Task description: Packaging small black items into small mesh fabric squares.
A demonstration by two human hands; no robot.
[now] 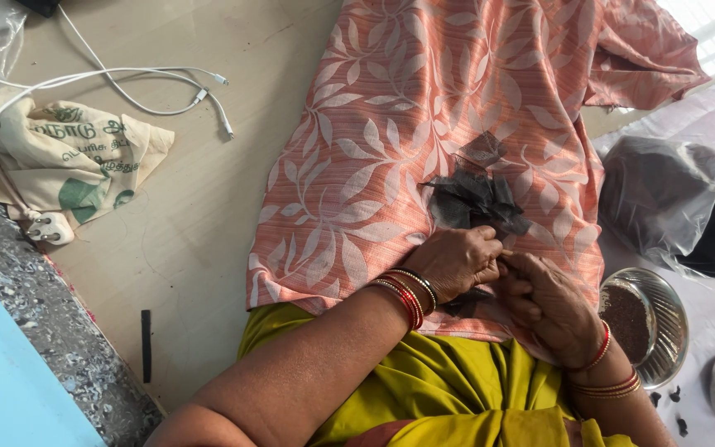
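Your left hand (455, 263) and right hand (549, 305) meet at lower centre, fingers pinched on a small dark piece. Keep pinching over the peach cloth (424, 124), beside the dark pile (475, 199).

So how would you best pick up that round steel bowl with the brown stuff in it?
Take the steel bowl by its rim, on the bare edge furthest from the right hand, coming down from above. It sits upright and open, with brown powder filling the middle, so pinching the thin rim with thumb outside probably keeps it level and fingers out of the contents.
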